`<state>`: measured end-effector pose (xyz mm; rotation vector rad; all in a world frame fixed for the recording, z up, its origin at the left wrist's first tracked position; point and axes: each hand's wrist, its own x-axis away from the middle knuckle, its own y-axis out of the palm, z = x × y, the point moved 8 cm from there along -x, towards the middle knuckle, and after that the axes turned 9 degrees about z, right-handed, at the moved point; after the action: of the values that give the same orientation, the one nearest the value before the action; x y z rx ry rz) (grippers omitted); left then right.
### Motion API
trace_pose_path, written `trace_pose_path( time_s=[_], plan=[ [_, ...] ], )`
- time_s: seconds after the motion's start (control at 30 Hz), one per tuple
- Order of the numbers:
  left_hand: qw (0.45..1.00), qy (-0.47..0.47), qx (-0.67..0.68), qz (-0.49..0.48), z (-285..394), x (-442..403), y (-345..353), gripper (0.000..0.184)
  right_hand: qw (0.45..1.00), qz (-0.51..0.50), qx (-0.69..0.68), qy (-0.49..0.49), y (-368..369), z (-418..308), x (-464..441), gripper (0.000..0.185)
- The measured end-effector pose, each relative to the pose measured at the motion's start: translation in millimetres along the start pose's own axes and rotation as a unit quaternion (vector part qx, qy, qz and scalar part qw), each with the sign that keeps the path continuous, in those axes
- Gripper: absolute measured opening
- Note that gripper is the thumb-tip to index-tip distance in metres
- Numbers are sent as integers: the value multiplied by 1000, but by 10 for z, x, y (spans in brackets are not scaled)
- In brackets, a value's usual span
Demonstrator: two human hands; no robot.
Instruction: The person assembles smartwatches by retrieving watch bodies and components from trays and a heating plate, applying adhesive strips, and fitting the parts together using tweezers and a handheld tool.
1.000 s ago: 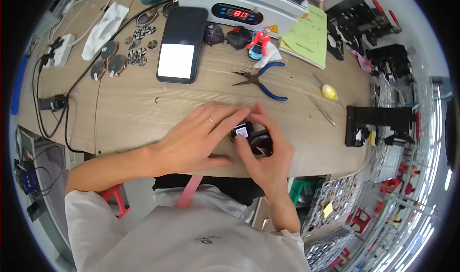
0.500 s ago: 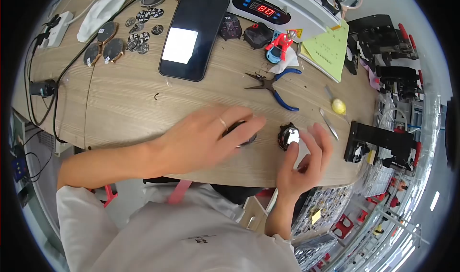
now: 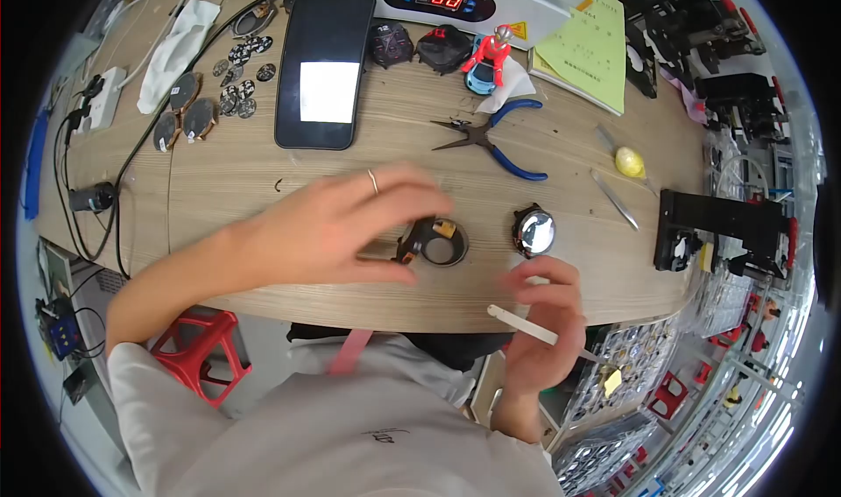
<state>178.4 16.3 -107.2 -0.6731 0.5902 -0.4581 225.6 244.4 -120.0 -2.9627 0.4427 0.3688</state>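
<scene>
My left hand (image 3: 355, 225) is over the table, thumb and fingers apart, around a dark watch case part (image 3: 419, 238); fingertip contact is hard to tell. Beside that part lies a dark ring-shaped watch piece (image 3: 445, 245) with an orange-brown patch. My right hand (image 3: 545, 331) is closed around a slim tool with a pale handle (image 3: 523, 324); a thin pointed end shows past the palm. Just above the right fingers, a round watch (image 3: 533, 232) with a shiny, reflective face rests on the table.
Blue-handled pliers (image 3: 491, 136), tweezers (image 3: 615, 199) and a yellow ball-shaped item (image 3: 629, 162) lie farther back. A phone (image 3: 323, 68), loose watch parts (image 3: 236, 90), a red figure (image 3: 491, 55) and a machine with a lit display (image 3: 438, 0) stand beyond. A black clamp-like device (image 3: 723, 225) is at right.
The left hand has drawn back and opened off the dark watch parts, now exposed. The right hand has left the shiny watch, moved down and now holds the pale-handled tool. The view has shifted slightly.
</scene>
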Motion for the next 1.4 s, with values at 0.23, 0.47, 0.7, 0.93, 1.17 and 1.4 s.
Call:
trace_pose_path(
  time_s=[0.23, 0.47, 0.7, 0.93, 1.17, 1.4],
  plan=[
    [989, -26, 143, 26, -255, -24, -83, 69, 989, -124, 50, 61, 223, -79, 50, 29],
    [998, 16, 57, 10, -248, 80, -28, 80, 980, -177, 82, 36, 550, 21, 201, 22],
    [998, 0, 50, 29, -248, 95, -6, 89, 916, -234, 182, -269, 862, -243, 253, 34],
    [997, 15, 53, 49, -242, 107, 23, 85, 866, -234, 246, -366, 907, -270, 321, 35],
    [998, 16, 46, 47, -246, 105, 31, 83, 849, -254, 267, -379, 944, -284, 310, 37],
    [998, 3, 51, 44, -252, 90, 11, 81, 838, -243, 258, -414, 938, -284, 338, 42]
  ],
)
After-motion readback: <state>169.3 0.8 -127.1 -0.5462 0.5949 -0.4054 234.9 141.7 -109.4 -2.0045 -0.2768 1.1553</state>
